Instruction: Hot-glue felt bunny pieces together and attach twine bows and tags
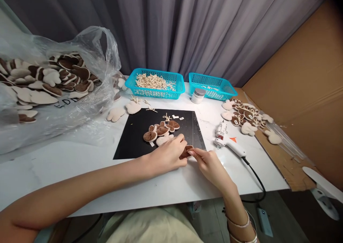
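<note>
Both of my hands are at one brown-and-cream plush piece [187, 151] over the right front part of a black mat [128, 143]. My left hand [171, 152] has its fingers closed around the left side of the piece and covers part of it. With thumb and fingers pinched, my right hand [207, 161] grips the right edge. Just beyond my left hand, several brown plush pieces [162, 129] and a cream one [164, 139] lie bunched together. A cream string bow [167, 117] and small white labels [175, 116] rest near the mat's far edge.
A white glue gun [227, 141] lies right, its black cord [257, 175] running off the table edge. Finished-looking bow-tied pieces [245, 114] are heaped beyond it. Two blue baskets [155, 93] and a jar [198, 96] stand behind; a plastic bag [102, 57] of plush pieces bulges left.
</note>
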A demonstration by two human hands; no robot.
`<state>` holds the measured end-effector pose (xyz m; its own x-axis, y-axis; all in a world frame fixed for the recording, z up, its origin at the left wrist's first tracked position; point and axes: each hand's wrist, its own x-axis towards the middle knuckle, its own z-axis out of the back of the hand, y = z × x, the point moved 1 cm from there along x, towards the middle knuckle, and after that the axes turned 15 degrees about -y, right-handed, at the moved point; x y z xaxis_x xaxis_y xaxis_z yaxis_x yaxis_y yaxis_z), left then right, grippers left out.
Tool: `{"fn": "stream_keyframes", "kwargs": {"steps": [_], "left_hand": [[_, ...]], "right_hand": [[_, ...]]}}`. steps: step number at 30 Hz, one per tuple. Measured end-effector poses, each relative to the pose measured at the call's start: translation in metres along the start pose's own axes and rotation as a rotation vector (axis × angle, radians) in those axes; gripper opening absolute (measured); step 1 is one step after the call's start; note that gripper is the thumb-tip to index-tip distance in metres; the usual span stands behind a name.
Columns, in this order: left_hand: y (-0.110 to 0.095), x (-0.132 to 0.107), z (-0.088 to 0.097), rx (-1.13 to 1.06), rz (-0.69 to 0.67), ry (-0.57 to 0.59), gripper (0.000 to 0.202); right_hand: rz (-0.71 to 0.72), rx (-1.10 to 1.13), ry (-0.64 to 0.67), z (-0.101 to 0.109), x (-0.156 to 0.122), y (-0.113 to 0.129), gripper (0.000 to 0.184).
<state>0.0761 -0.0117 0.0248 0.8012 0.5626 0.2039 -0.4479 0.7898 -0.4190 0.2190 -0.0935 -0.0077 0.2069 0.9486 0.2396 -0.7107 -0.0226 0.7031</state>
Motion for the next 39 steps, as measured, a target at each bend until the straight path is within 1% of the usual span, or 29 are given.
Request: {"fn": "stream_keyframes", "kwargs": {"steps": [6,9,11,14,16,18,21,24,29,34,39], "left_hand": [[0.003,0.001,-0.009,0.061,0.065,-0.151,0.003],[0.005,0.002,-0.012,0.019,0.066,-0.222,0.01],[0.008,0.002,-0.014,-0.017,0.054,-0.244,0.01],[0.01,0.0,-0.016,-0.049,0.052,-0.232,0.004],[0.01,0.0,-0.015,-0.077,0.059,-0.226,0.006],[0.007,0.003,-0.01,-0.125,0.058,-0.234,0.007],[0.001,0.013,0.0,-0.214,0.017,-0.274,0.006],[-0.003,0.026,0.006,-0.293,-0.029,-0.302,0.003],[0.0,0.038,-0.001,-0.353,-0.084,-0.271,0.006],[0.005,0.038,-0.006,-0.327,-0.072,-0.246,0.004],[0.006,0.037,-0.006,-0.314,-0.085,-0.215,0.005]], "right_hand": [[0.012,0.021,-0.039,-0.003,0.0,-0.003,0.033],[0.032,0.024,-0.04,-0.004,0.0,-0.004,0.033],[0.041,0.016,-0.06,-0.003,-0.002,-0.005,0.032],[0.018,-0.041,-0.156,0.0,-0.009,-0.006,0.03],[0.01,-0.107,-0.215,0.004,-0.016,-0.008,0.028],[0.044,-0.171,-0.245,0.006,-0.022,-0.01,0.025],[0.155,-0.239,-0.249,0.006,-0.026,-0.014,0.022],[0.261,-0.246,-0.238,0.004,-0.024,-0.015,0.021],[0.354,-0.22,-0.282,0.005,-0.02,-0.011,0.022],[0.407,-0.251,-0.283,0.009,-0.018,-0.009,0.022],[0.524,-0.357,-0.286,0.018,-0.009,-0.009,0.027]]}}
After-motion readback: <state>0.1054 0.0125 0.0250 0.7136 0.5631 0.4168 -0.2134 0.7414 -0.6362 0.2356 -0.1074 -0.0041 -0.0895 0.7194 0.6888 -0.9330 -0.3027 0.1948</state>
